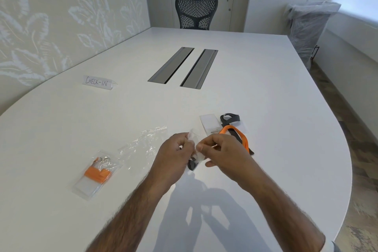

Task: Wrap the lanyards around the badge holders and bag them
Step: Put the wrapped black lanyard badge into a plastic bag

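My left hand (176,151) and my right hand (223,151) meet above the table, both pinching a small clear bag (194,161) that holds a badge holder wrapped in dark grey lanyard; most of it is hidden between my fingers. To the left lies a sealed clear bag with an orange-wrapped badge holder (97,175). Just beyond my right hand lie a clear badge holder (209,124), an orange lanyard (237,134) and a dark grey lanyard (230,118). Empty clear bags (143,143) lie crumpled left of my hands.
A folded paper sign reading CHECK-IN (98,83) stands at the far left of the white table (266,92). Two grey cable slots (184,67) sit in the table's middle. A dark mesh chair (195,11) is at the far end, a plastic-wrapped bin (308,28) at right.
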